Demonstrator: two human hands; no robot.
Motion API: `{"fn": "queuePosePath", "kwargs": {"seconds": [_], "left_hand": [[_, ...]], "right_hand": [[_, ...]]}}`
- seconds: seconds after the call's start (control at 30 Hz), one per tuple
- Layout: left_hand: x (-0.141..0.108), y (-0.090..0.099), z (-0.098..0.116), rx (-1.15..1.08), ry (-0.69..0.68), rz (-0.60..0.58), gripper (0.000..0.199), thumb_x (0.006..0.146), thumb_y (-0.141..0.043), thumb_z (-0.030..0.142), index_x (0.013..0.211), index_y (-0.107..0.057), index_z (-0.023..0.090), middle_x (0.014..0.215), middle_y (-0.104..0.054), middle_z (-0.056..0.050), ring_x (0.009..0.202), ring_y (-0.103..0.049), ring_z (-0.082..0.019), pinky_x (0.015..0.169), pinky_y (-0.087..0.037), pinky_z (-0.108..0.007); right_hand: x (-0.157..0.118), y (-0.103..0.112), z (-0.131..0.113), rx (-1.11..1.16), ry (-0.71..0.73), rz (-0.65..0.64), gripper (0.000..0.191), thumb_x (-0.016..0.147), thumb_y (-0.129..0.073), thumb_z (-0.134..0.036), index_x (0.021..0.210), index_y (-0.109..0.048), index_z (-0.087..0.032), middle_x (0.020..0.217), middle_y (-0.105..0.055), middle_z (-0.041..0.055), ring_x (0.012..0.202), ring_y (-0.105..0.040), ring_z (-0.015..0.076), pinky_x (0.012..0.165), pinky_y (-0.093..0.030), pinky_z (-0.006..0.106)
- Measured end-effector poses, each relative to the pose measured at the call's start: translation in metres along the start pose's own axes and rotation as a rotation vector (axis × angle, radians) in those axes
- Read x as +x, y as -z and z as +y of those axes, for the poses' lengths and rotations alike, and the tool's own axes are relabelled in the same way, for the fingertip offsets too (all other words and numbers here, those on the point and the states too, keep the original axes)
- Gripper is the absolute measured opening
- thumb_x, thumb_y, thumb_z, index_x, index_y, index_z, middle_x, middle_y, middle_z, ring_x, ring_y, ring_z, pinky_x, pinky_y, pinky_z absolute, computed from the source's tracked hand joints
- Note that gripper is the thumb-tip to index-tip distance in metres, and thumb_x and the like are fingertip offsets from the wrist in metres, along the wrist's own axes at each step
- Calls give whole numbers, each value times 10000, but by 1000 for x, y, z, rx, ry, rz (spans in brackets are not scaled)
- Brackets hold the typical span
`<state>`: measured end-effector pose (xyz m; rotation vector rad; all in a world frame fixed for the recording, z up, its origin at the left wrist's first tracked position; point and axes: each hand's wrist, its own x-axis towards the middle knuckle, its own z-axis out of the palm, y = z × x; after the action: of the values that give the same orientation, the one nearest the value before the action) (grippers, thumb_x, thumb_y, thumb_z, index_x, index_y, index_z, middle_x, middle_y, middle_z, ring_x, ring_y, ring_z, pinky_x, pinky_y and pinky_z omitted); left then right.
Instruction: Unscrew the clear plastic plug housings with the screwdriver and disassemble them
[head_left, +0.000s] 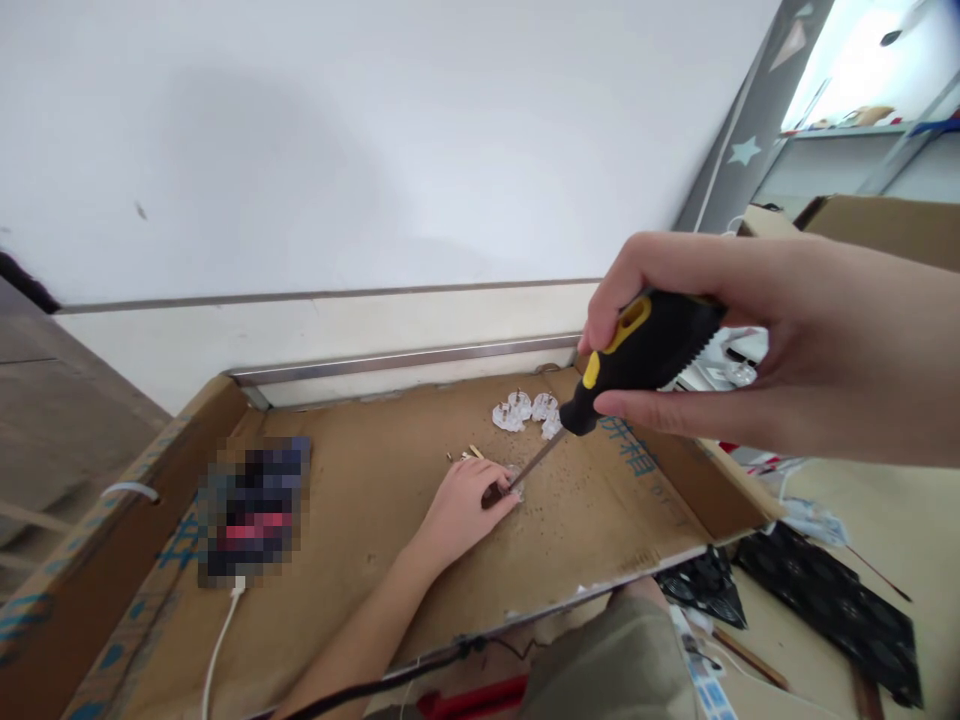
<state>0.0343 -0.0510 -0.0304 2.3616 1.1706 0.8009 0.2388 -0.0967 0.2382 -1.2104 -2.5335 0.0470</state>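
My right hand (712, 350) is wrapped around the black and yellow handle of a screwdriver (645, 345), whose shaft slants down to the left. Its tip reaches a small clear plastic piece (517, 485) on the cardboard. Around that piece the thumb and fingers of my left hand (469, 500) are closed, pressing it against the surface. Just beyond lie several similar clear plastic pieces (512, 412) with metal posts standing up from them. Some small screws or pins (472, 453) rest by my left fingers. Exactly where the tip meets the piece is partly hidden by my fingers.
The work surface is an opened cardboard box (360, 560) with raised side flaps, against a white wall (300, 150). A blurred-out device (259, 510) with a white cable (217, 640) lies at left. Black panels (825, 600) and other clutter cover the floor at right.
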Motion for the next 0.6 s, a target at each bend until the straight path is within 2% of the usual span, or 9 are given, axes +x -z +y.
{"fn": "queuePosePath", "kwargs": {"seconds": [0.23, 0.4, 0.6], "left_hand": [[0, -1, -2, -17, 0, 1, 87, 789, -632, 277, 772, -580, 210, 945, -677, 11, 932, -574, -184, 883, -382, -340], [-1, -1, -1, 15, 3, -3, 127, 796, -622, 274, 725, -552, 194, 878, -669, 6, 875, -582, -176, 845, -395, -324], [0, 2, 1, 23, -2, -15, 123, 802, -614, 274, 728, -552, 197, 872, -663, 5, 866, -582, -176, 834, -397, -324]], "right_hand": [[3, -2, 2, -8, -40, -58, 278, 726, -597, -449, 950, -475, -340, 793, -626, -66, 570, -603, 84, 285, -394, 107], [2, -1, -2, -6, -40, -28, 256, 723, -604, -435, 928, -474, -352, 831, -625, -80, 610, -598, 89, 296, -408, 125], [-1, 6, -21, -67, -215, -21, 229, 734, -626, -379, 900, -468, -372, 883, -624, -96, 698, -609, 98, 351, -445, 158]]}}
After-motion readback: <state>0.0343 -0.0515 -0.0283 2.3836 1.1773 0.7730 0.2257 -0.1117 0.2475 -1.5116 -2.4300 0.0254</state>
